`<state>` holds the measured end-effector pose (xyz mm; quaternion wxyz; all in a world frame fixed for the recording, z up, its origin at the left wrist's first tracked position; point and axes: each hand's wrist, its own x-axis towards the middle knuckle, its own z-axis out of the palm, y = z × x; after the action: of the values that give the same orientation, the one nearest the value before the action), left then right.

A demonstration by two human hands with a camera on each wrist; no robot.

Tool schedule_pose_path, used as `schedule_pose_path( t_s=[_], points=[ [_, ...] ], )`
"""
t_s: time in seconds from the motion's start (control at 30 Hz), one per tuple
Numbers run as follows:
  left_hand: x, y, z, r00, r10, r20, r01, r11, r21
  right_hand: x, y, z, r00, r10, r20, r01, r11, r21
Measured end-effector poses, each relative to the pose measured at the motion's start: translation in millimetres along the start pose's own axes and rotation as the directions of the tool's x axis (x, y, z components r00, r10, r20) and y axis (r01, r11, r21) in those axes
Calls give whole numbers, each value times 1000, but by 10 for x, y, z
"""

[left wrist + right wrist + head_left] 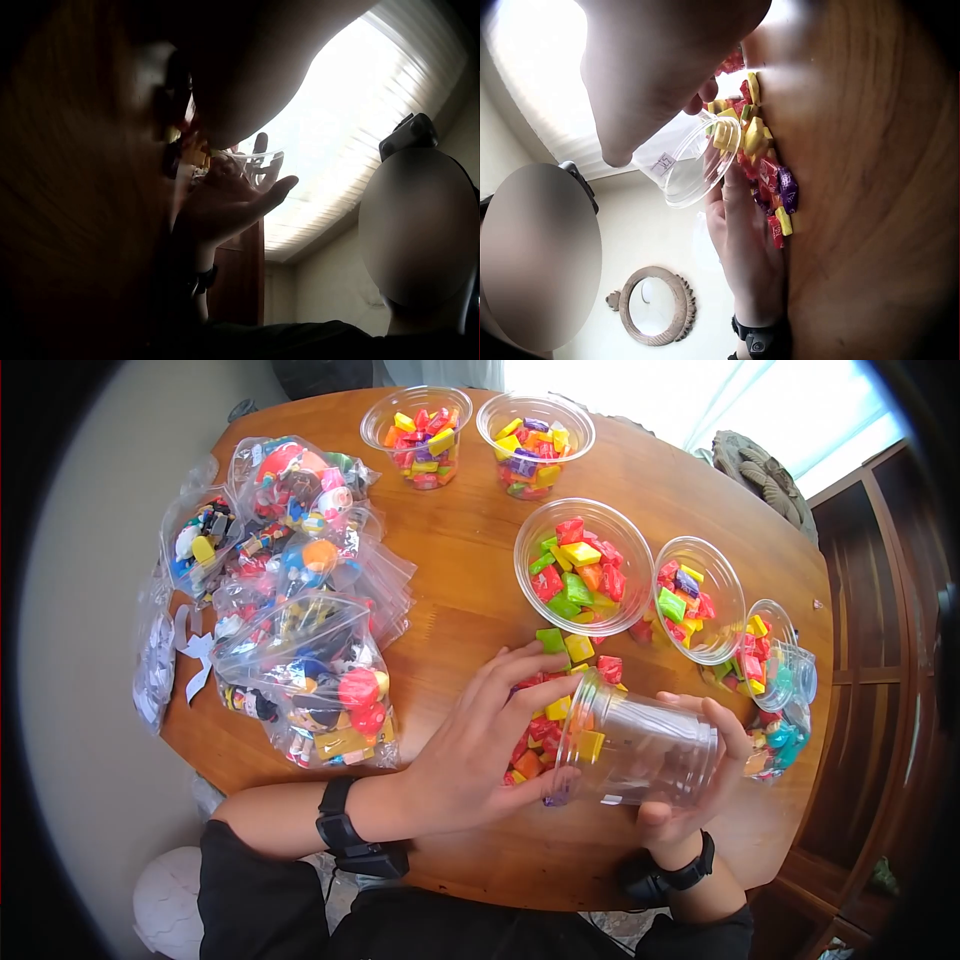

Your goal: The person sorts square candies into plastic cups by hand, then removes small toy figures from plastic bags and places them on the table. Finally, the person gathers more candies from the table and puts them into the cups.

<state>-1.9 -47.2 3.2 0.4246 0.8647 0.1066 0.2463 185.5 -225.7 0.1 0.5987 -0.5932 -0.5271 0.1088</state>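
A clear plastic cup (655, 745) lies on its side in my right hand (712, 798), its mouth facing left. The fingers and thumb of that hand wrap round its base end. Near the mouth shows a yellow wrapped candy (724, 135), and a small written label (662, 163) is on the cup wall. My left hand (475, 750) is spread beside the cup's mouth with fingers extended, curving round a pile of wrapped candies (530, 760) on the table. Its fingers partly cover the red, yellow, orange, green and purple pieces.
Several clear cups of candies, such as the nearest one (583, 565), stand at the back and right of the wooden table (450, 590). Bags of small toy figures (300, 660) cover the left side. Another bag of figures (780, 745) sits at the right edge.
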Motion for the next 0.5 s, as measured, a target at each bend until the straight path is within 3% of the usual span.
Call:
schedule_pose_path(
  t_s=[0.1, 0.2, 0.3, 0.5],
  points=[
    [-19, -22, 7, 1000, 11, 0, -11, 1000, -15, -43, -61, 43, 968, 238, -76, -220, 956, 192],
    [-6, 24, -40, 999, 16, 33, -17, 999, 42, -40, -37, 58, 974, 201, -106, -181, 969, 167],
    [-9, 41, -69, 999, 27, 29, -27, 1000, 1, 21, -123, 101, 942, 323, -91, -290, 920, 264],
    [-18, -5, -149, 996, 50, 70, -47, 998, -46, 95, -175, 124, 912, 407, -44, -370, 865, 338]
  ],
)
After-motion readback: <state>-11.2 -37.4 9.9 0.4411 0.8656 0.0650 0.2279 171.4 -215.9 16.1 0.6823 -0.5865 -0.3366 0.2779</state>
